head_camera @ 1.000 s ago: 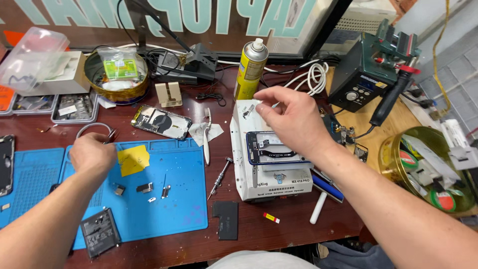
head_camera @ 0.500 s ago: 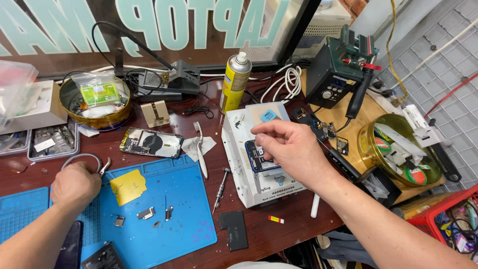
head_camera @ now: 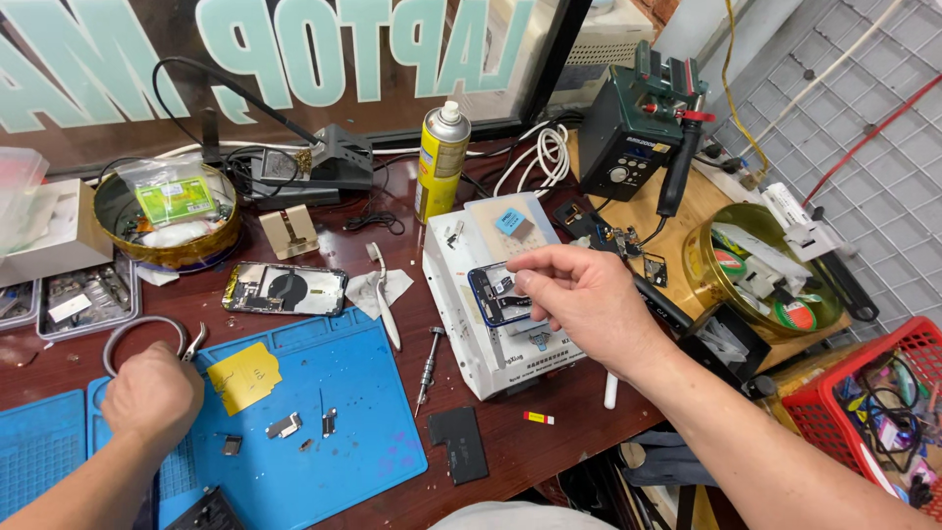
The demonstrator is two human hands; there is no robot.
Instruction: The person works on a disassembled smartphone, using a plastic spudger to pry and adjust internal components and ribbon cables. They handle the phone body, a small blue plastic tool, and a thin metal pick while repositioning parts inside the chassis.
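Bench shot, person working with both hands. Right hand point(head_camera: 579, 294) sits over the white box point(head_camera: 491, 304) mid-desk, fingers pinched on the edge of a blue-framed phone point(head_camera: 498, 294) lying on top of the box. A small blue pad point(head_camera: 510, 221) rests on the box's far end.

Left hand point(head_camera: 152, 393) is down on the blue mat point(head_camera: 324, 422), fist curled shut around pliers point(head_camera: 147, 334); their grey looped handles and tip stick out above the knuckles. A yellow note point(head_camera: 243, 376) lies just beside that hand, small metal bits point(head_camera: 285, 425) a little further right on the mat.

An opened phone point(head_camera: 285, 290) lies past the mat, well apart from both hands. A toothbrush point(head_camera: 385, 294) and screwdriver point(head_camera: 427, 368) lie between mat and box. A yellow spray can point(head_camera: 442, 162) stands behind the box, a round tin point(head_camera: 167, 221) far left, a gold bowl point(head_camera: 760, 280) with tape rolls right, a red basket point(head_camera: 883, 393) at the right edge.
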